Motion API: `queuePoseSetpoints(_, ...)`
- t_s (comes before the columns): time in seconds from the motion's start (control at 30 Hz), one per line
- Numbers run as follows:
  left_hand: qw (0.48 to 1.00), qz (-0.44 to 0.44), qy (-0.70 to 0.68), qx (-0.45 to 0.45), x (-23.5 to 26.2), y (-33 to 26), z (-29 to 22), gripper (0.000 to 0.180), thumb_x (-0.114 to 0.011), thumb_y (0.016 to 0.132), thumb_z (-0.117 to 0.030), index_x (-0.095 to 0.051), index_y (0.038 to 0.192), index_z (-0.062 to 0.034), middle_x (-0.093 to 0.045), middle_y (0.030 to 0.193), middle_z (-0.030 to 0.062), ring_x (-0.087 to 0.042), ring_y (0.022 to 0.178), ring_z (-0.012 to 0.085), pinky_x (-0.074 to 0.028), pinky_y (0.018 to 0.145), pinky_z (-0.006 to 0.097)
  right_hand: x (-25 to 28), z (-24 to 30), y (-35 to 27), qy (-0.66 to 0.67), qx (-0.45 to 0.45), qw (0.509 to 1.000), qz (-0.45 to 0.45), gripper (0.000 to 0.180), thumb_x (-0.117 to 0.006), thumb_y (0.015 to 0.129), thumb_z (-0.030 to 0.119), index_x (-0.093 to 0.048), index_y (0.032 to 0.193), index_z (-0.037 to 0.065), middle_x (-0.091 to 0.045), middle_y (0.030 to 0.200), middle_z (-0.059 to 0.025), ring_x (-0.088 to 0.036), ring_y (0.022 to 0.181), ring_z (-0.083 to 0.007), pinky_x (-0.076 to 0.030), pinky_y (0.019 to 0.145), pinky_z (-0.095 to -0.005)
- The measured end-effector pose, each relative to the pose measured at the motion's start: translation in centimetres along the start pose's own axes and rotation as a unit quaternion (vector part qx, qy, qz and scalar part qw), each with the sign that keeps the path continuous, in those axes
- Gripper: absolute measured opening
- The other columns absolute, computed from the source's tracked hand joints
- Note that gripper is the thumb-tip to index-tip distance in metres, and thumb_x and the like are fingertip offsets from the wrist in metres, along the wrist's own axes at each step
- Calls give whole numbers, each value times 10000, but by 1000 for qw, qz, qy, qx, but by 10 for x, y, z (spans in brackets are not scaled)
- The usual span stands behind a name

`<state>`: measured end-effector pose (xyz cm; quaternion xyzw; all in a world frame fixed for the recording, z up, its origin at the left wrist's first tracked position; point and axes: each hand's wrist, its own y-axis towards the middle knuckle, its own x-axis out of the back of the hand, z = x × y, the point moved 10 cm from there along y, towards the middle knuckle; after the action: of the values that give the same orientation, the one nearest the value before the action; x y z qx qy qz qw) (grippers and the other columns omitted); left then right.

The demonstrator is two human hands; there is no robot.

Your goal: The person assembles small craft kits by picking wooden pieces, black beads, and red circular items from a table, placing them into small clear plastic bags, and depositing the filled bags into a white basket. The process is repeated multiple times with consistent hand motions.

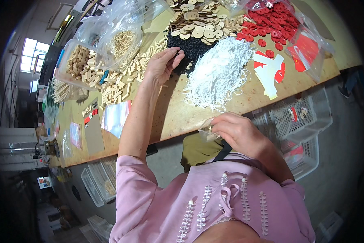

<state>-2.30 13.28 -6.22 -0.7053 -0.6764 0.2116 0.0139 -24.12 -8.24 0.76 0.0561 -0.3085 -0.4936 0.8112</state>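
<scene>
Concrete floor [166, 164] shows below a tan worktop [172, 115] that slants across a workshop, with a paned window [34, 53] at the far left. Of the two hands, the left hand [164, 65] is over the near-left edge of a heap of small black pieces [192, 46], its fingers curled and its thumb and forefinger drawn together; whether a piece is pinched between them I cannot tell. Closed around a small clear plastic bag [207, 133] with pale tan bits inside, the right hand [238, 131] holds it just off the worktop's front edge, near the person's waist. White looped cords [218, 73] lie in a mound right against the black heap, and drilled wooden discs [196, 20] are piled behind it. Red discs [267, 26] spread farther right, near white paper strips [267, 77]. On the left are loose wooden blocks [116, 91], flat clear bags [116, 118] and a grey card strip [93, 135]. Underneath, a plastic mesh crate [281, 123] sits at the right.
</scene>
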Motion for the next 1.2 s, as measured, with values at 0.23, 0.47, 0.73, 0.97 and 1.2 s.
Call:
queuePoseSetpoints(0.23, 999, 18, 21, 22, -3, 4, 6, 278, -581, 1076, -121, -644, 1285, 52, -752, 1035, 122, -733, 841, 124, -630, 711, 195, 1, -3, -3, 0, -18, 1000, 5, 112, -700, 866, -11, -680, 972, 19, -653, 1008, -118, -661, 964, -340, -547, 826, -427)
queuePoseSetpoints(0.47, 998, 40, 1, 41, 1, 6, 8, 282, -580, 1080, -145, -651, 1278, 42, -746, 972, 92, -719, 791, 107, -616, 669, 186, 4, -1, -2, 1, -16, 1000, -2, 115, -701, 864, -11, -678, 970, 26, -647, 982, -123, -657, 950, -350, -543, 812, -431)
queuePoseSetpoints(0.73, 991, 69, -76, 80, -29, -51, -2, 278, -543, 1078, -105, -637, 1252, 90, -705, 1131, 167, -729, 993, 172, -645, 863, 235, 11, 6, -2, -5, -14, 999, -39, 133, -699, 846, -51, -662, 957, 13, -635, 963, -132, -653, 931, -351, -547, 788, -416)
queuePoseSetpoints(0.97, 916, 260, -231, 200, -81, -123, 8, 497, -406, 1127, -237, -471, 1386, 182, -576, 1382, 323, -624, 1287, 366, -552, 1096, 399, 9, 10, -9, -52, -5, 997, -64, 165, -709, 824, -82, -674, 964, -2, -637, 1006, -137, -664, 945, -348, -554, 804, -406)
queuePoseSetpoints(1.2, 876, 299, -254, 279, -110, -178, 31, 664, -276, 1146, -402, -421, 1439, 176, -530, 1433, 346, -569, 1349, 406, -472, 1172, 452, 7, 12, -23, -128, -29, 990, -53, 136, -670, 853, -20, -670, 989, -9, -632, 1176, -187, -649, 1089, -382, -559, 906, -437)
